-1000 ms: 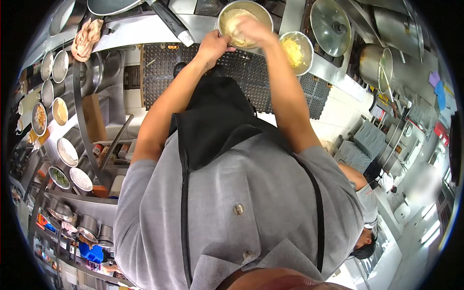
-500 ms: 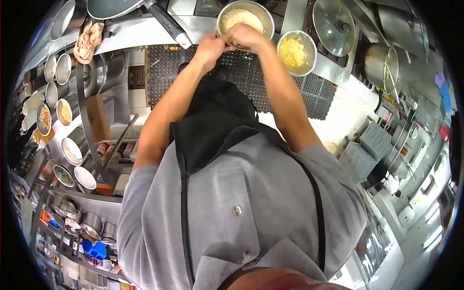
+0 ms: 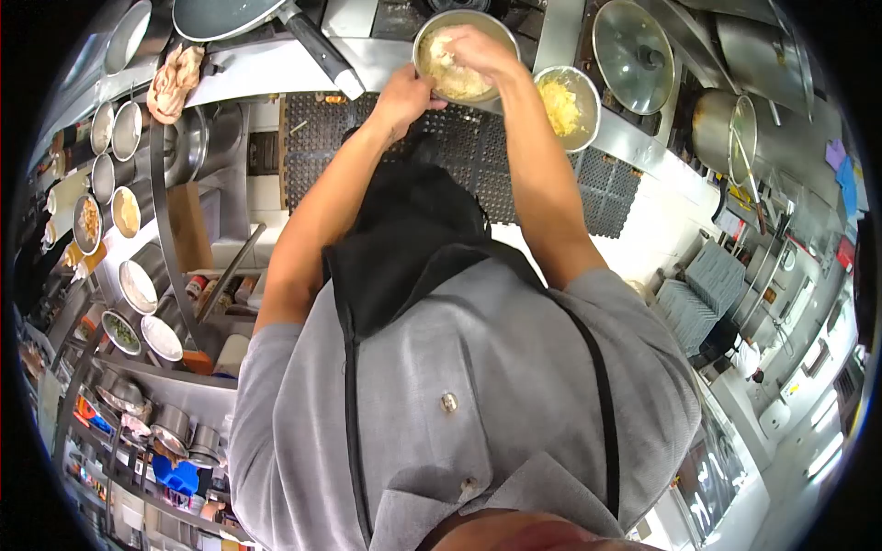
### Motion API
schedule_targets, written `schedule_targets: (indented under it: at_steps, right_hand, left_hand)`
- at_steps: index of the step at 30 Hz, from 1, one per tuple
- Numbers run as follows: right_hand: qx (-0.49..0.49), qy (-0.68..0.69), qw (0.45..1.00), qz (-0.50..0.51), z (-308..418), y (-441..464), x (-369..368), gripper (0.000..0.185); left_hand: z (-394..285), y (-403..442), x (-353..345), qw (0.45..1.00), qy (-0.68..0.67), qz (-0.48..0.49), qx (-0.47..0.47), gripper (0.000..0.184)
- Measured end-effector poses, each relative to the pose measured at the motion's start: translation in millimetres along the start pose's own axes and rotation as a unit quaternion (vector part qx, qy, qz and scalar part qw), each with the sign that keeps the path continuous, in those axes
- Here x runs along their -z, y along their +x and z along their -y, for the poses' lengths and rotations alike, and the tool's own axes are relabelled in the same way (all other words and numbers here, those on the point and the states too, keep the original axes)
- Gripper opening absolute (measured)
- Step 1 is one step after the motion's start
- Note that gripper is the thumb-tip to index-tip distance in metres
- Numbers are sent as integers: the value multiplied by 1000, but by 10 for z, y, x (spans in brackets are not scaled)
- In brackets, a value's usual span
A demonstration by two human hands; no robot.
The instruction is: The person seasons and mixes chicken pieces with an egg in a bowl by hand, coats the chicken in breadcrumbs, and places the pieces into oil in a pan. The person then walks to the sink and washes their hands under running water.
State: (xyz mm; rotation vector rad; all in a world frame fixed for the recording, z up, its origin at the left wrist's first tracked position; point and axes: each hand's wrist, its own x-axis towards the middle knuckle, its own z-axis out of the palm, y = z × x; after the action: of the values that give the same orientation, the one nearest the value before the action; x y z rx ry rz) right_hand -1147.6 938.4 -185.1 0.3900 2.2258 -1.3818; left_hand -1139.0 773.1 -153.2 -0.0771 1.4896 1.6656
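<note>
Kitchen steel surrounds you in the head view: a stainless-steel counter carries a round silver metal bowl of pale, crumbly food at its front edge. Your left hand pinches the near-left rim. Your right hand is nearer the crumbs, curled fingers inside; you cannot tell what they grip. Just right sits a round metal bowl of yellow shreds.

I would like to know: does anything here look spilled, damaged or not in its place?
One small thing: a thin pale scrap lies on the black floor mat and looks dropped; I cannot tell what it is. I see no clear spill around the metal bowl that the right hand reaches into.
</note>
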Motion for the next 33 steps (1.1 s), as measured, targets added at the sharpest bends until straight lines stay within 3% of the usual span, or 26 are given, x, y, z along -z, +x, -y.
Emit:
schedule_targets:
  at_steps: [1,3,5,9,13,14,15,17,21,23,24,27,29,33]
  right_hand:
    - [-18,-1,999,34,-11,-31,-101,23]
    - [-14,-57,998,-29,22,-51,-33,22]
    - [-25,100,995,9,-33,-166,54,22]
    - [-96,95,991,19,-60,-178,-165,21]
    - [51,76,994,-60,-116,-246,122,22]
    - [-1,14,998,-66,-53,-272,277,23]
    - [55,-181,967,-172,147,-416,335,29]
    - [93,-335,919,-187,-23,-304,304,38]
    - [117,-385,899,-173,0,-303,117,46]
    - [22,-376,919,-118,245,-394,125,49]
    - [22,-378,918,-118,246,-378,114,49]
    - [9,-429,895,-125,233,-314,106,46]
    - [57,-446,883,-132,169,-281,113,35]
    - [50,-431,895,-99,329,-397,263,34]
  left_hand:
    - [61,-16,17,1000,3,-1,5,31]
    - [38,45,16,1000,-5,-10,17,31]
    - [66,-2,8,999,-19,-7,27,29]
    - [-55,-116,-51,997,-70,-4,12,22]
    - [-28,3,35,997,-73,0,26,19]
    - [32,47,66,998,-59,12,20,20]
    - [41,-21,60,998,-60,11,26,20]
    - [-49,-43,0,999,-53,9,4,21]
    - [19,29,30,998,-57,7,16,22]
    - [54,55,43,999,-45,18,6,23]
    - [63,61,45,999,-46,18,4,23]
    - [66,85,57,998,-52,23,6,23]
    - [69,94,72,999,-35,19,25,24]
    - [66,89,72,998,-58,30,14,22]
